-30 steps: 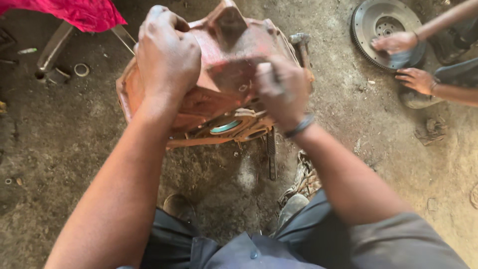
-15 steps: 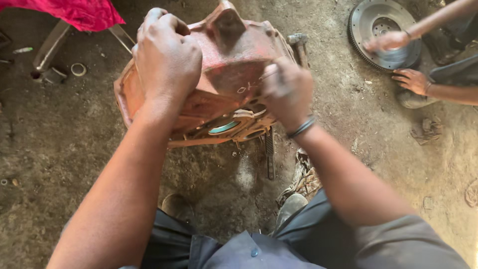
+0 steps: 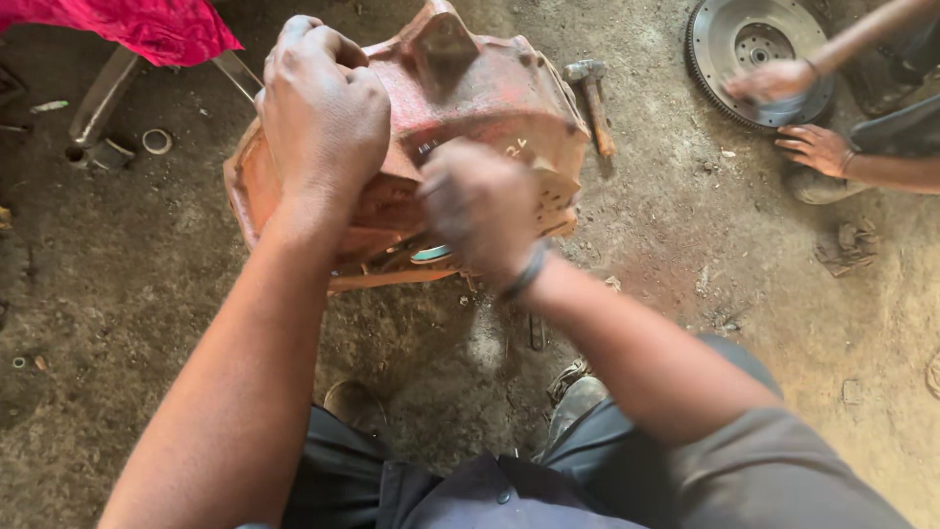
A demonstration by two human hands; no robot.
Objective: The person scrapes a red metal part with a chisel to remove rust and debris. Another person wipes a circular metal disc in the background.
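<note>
A red metal housing point(image 3: 470, 98) stands on the dirt floor point(image 3: 685, 245) in the upper middle of the frame. The left hand point(image 3: 323, 113) is clenched over its upper left edge. The right hand point(image 3: 480, 211), blurred, is curled against its lower front face; whether it grasps anything cannot be told.

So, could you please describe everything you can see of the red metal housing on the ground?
The red metal housing is a bulky cast part with worn, faded paint, a raised lug on top and a flanged rim below. It sits on the dirt floor. The left hand grips its upper left edge; the right hand, blurred, rests against its front face. A hammer lies just beside it.
</note>
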